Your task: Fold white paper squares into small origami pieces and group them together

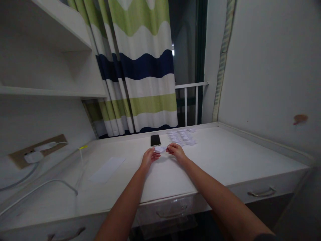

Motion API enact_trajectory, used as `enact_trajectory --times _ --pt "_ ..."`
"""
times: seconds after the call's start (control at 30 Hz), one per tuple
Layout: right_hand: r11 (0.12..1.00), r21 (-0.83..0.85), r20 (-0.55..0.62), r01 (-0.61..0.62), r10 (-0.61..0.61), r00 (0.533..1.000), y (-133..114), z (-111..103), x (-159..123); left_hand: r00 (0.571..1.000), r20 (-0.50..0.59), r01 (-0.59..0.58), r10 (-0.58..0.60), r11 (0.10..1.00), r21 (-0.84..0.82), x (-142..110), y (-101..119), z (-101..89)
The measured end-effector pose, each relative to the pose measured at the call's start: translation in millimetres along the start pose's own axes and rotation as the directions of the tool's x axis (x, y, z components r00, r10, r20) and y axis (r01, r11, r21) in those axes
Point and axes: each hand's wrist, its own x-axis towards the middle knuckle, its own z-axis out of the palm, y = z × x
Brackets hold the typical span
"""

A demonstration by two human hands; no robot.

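A small piece of folded white paper [160,149] is held up between my two hands, just above the desk. My left hand [149,156] pinches its left end, with the lower fingers stretched out below. At the right end, the thumb and fingertips of my right hand [176,151] are closed on the paper. Its fine folds are too small to make out. Several folded white paper pieces [182,137] lie grouped in rows behind my right hand. A dark smartphone [155,140] lies flat just behind the held paper.
A flat white paper sheet [107,169] lies on the white desk [238,157], left of my hands. White cables [56,181] run along the left side from plugs in a wall socket [37,152]. A shelf [50,91] overhangs the left; a striped curtain [150,83] hangs behind.
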Motion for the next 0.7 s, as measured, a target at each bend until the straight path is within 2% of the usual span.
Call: enact_trajectory --times 0.23,0.47,0.7 --pt "0.999 0.011 -0.094 0.032 -0.031 0.995 0.8 -4.6 8.2 1.0 0.004 0.028 -0.028 0.999 0.032 -0.9 -0.8 -0.3" --pt "0.999 -0.013 -0.178 0.038 -0.039 0.983 -14.5 -15.9 18.0 1.0 -0.006 -0.003 0.003 1.0 0.028 0.0 -6.5 -2.3" --pt "0.998 -0.03 -0.184 0.061 -0.065 0.981 -35.6 -24.3 33.6 0.996 -0.066 -0.066 0.067 0.998 0.024 20.7 -0.9 0.4"
